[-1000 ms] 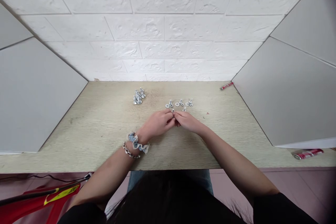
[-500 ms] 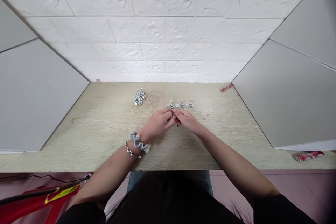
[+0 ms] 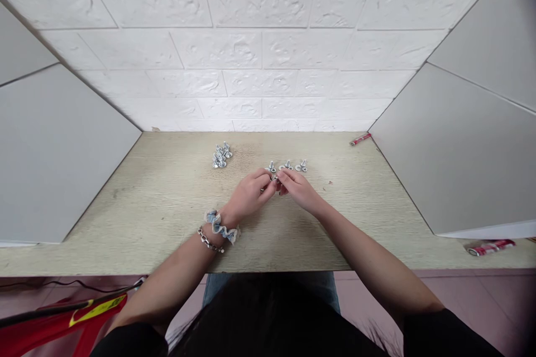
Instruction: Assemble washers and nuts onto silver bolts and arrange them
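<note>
My left hand (image 3: 252, 194) and my right hand (image 3: 300, 191) meet over the middle of the table, fingertips pinched together. Between them a small silver bolt (image 3: 274, 178) shows, mostly covered by the fingers; any nut or washer on it cannot be made out. Just beyond the fingertips stand several small hardware groups in a row: an upright bolt (image 3: 303, 163), a flat washer (image 3: 298, 168) and a nut (image 3: 304, 169) form the right-hand one. Farther left lies a pile of bolts (image 3: 221, 155) with washers on them.
The pale wooden table (image 3: 167, 195) ends at a white brick-patterned wall (image 3: 243, 47), with grey panels at both sides. One red cylinder (image 3: 360, 139) lies at the back right, another red cylinder (image 3: 491, 247) near the front right edge. A red and yellow object (image 3: 98, 312) is below at left.
The fingertips have shifted slightly around the small piece, and the right fingers have tilted a little, so more silver metal shows. The bolt pile and hardware row stay put.
</note>
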A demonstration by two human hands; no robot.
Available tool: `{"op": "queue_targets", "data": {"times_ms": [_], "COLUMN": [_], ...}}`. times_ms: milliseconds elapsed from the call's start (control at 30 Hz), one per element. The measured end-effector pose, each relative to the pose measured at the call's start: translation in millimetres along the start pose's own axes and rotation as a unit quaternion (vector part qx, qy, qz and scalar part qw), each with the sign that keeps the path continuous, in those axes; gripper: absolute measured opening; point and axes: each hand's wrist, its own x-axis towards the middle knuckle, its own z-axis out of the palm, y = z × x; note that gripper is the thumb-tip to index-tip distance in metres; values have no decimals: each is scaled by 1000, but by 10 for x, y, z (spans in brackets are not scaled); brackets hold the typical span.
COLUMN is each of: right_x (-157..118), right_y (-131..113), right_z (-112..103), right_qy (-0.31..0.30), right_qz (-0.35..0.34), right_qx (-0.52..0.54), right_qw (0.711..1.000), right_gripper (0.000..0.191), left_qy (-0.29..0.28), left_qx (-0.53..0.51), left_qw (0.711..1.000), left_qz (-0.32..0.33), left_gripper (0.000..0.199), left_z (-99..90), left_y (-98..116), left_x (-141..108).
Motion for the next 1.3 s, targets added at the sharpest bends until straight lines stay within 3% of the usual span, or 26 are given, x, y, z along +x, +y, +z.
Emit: {"op": "queue_targets", "data": {"times_ms": [100, 200, 367, 467, 633, 767, 833, 933, 1033, 1133, 1300], "right_x": [2, 0, 4, 6, 4, 1, -2, -3, 4, 16, 23], "right_y": [42, 52, 25, 19, 14, 10, 4, -18, -36, -29, 5], "right_z": [-6, 1, 7, -1, -7, -8, -12, -22, -36, -40, -20], "right_qy": [-10, -26, -15, -13, -21, -62, -76, -69, -29, -10, -33], "right_qz": [23, 29, 3, 6, 41, 57, 51, 39, 52, 74, 106], "right_qx": [-39, -32, 62, 85, 14, -6, 11, 83, 133, 99, 41], "right_qw": [999, 999, 998, 996, 999, 996, 996, 993, 989, 992, 993], "right_gripper": [51, 52, 14, 12, 49, 56, 49, 17, 30, 20, 51], "left_qy": [-10, -13, 38, 53, 11, -15, -18, -12, -5, -4, -3], "left_qx": [11, 9, 7, 16, 25, 24, 22, 23, 22, 21, 29], "left_qw": [1000, 1000, 999, 998, 999, 999, 999, 999, 999, 999, 999], "left_qz": [14, 22, 8, 3, 33, 44, 42, 34, 31, 32, 43], "left_gripper": [26, 27, 26, 26, 26, 26, 26, 26, 25, 26, 25], "left_z": [-3, -3, -13, -27, -24, -6, -3, -6, -14, -21, -27], "left_y": [18, 23, -17, -27, 16, 42, 38, 20, 5, 9, 33], "left_x": [-1, -1, 3, 4, 1, -6, -9, -11, -7, -3, 1]}}
